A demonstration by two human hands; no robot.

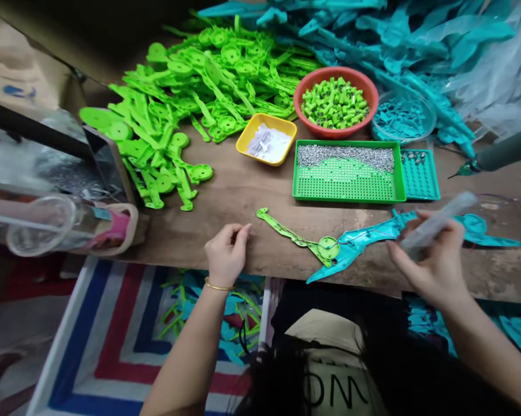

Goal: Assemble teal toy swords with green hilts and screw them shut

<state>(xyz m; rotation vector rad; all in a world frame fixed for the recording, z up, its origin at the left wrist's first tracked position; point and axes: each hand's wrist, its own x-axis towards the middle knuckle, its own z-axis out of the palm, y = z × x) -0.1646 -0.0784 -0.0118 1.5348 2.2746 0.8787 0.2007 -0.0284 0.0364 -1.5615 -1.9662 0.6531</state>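
Both hands sit low in the frame. Left hand (226, 254) is loosely curled at the near edge of the brown wooden table (243, 190), fingertips pinched together, holding nothing I can make out. Right hand (434, 260), lower right, is wrapped around a blurry clear plastic tube-like thing (438, 222), can't tell what exactly. Between them, centre frame, a flat green plastic arm piece (299, 237) lies joined onto a flat teal plastic blade-shaped piece (364, 242). Just behind that is a green perforated tray of small metal screws (347, 170), with a yellow plastic dish (267, 138) and a red bowl of green cylinders (335, 101) further up. Upper left is a big pile of loose green parts (191, 98).
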